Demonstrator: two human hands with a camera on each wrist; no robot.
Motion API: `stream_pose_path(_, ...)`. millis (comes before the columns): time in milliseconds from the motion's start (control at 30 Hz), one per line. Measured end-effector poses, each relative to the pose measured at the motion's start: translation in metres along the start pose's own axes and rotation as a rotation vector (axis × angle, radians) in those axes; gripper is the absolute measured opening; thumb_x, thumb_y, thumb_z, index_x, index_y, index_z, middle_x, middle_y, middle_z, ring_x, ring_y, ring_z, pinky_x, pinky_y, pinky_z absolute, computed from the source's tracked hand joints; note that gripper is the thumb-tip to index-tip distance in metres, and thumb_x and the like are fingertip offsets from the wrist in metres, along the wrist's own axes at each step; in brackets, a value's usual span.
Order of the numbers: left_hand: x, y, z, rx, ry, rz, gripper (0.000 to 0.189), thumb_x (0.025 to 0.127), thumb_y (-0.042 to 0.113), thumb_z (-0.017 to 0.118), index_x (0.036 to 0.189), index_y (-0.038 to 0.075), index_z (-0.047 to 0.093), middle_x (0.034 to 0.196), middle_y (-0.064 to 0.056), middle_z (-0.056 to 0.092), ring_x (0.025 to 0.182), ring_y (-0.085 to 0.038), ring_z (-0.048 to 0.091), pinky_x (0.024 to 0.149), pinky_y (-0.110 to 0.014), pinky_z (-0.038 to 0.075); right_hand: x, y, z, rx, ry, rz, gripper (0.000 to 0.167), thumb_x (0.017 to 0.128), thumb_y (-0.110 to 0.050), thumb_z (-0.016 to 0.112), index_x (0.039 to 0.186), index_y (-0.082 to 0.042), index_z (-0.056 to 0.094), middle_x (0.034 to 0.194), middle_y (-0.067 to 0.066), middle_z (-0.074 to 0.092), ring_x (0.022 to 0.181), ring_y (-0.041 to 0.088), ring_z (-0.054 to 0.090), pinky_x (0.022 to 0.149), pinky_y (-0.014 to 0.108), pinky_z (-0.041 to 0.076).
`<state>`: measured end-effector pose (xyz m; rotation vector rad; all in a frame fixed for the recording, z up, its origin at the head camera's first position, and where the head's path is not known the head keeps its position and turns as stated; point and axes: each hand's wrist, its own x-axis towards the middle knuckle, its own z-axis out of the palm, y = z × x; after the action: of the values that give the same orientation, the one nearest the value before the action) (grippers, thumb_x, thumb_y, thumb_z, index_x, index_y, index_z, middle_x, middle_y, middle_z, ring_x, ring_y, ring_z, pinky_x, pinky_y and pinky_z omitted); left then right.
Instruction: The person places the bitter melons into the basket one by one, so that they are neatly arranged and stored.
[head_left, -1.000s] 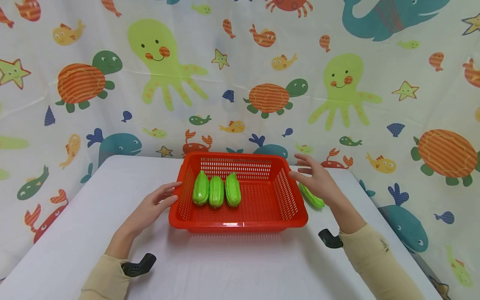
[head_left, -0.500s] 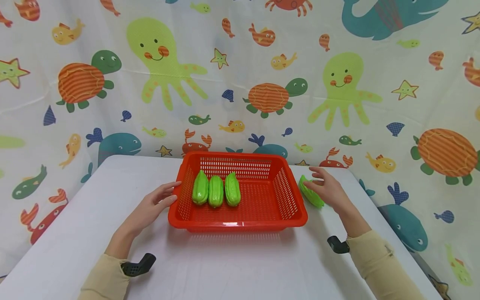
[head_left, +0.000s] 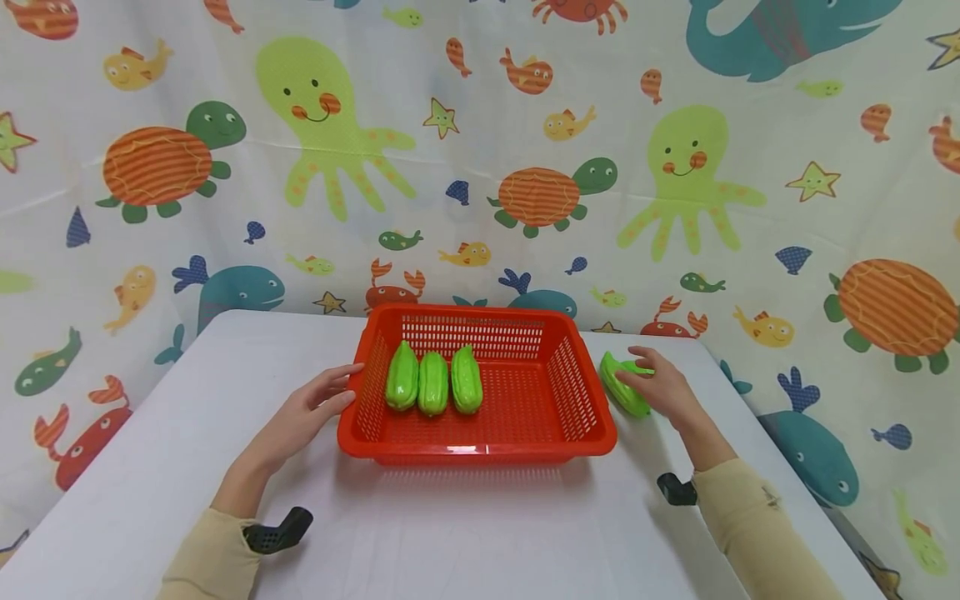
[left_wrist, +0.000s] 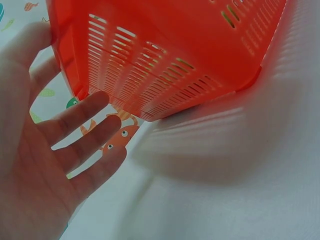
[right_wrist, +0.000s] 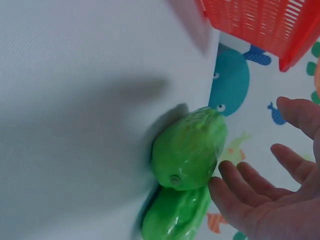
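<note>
A red plastic basket (head_left: 540,400) holds three glossy green ridged gourds, including a gourd (head_left: 432,383) in the middle, side by side at its left end. My left hand (head_left: 311,408) is at the basket's left rim, fingers spread and loosely bent; the left wrist view has the thumb side right at the red rim (left_wrist: 75,50). To the right of the basket, two more green gourds lie together on the table, partly hidden in the head view. Over them hovers my right hand (head_left: 663,387), fingers apart, its fingertips close to the nearer gourd (right_wrist: 190,150) in the right wrist view.
A white-covered table (head_left: 465,533) carries everything. Behind it hangs a white curtain (head_left: 465,275) printed with sea animals. A black wrist camera (head_left: 279,531) is strapped to the left wrist and another camera (head_left: 677,489) to the right.
My right hand has moved right and slightly nearer, from the basket's right rim to over the two loose gourds. The left hand, basket and gourds have stayed in place.
</note>
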<state>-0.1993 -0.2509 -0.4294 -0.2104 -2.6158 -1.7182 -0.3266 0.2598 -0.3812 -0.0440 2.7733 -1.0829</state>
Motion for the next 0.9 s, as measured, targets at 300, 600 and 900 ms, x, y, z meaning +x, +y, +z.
stream_pose_path(300,-0.001,-0.001,0.0,0.0,-0.002,0.002,0.056,0.099,0.039,0.054,0.15,0.022,0.038,0.142,-0.018,0.046,0.13,-0.039,0.042,0.096,-0.06,0.046,0.006,0.01,0.003,-0.001,-0.02,0.027,0.071,0.095,-0.033,0.062,0.152,-0.007,0.028,0.148,0.03,0.032,0.133,0.046,0.033,0.101,0.059,0.042)
stream_pose_path(600,-0.001,0.0,0.0,0.006,0.0,0.0,0.057,0.099,0.039,0.054,0.15,0.021,0.038,0.142,-0.018,0.046,0.13,-0.039,0.042,0.095,-0.059,0.047,0.012,0.018,0.013,-0.026,-0.057,0.027,0.068,0.095,-0.027,0.064,0.151,-0.007,0.031,0.144,0.028,0.037,0.128,0.043,0.037,0.099,0.056,0.045)
stream_pose_path(900,-0.001,0.0,0.0,0.003,0.006,0.006,0.057,0.099,0.038,0.054,0.15,0.021,0.038,0.142,-0.019,0.046,0.129,-0.04,0.043,0.095,-0.058,0.047,0.017,0.023,0.02,-0.139,-0.082,-0.073,0.066,0.092,-0.022,0.068,0.148,-0.005,0.037,0.143,0.026,0.04,0.123,0.042,0.038,0.1,0.063,0.04)
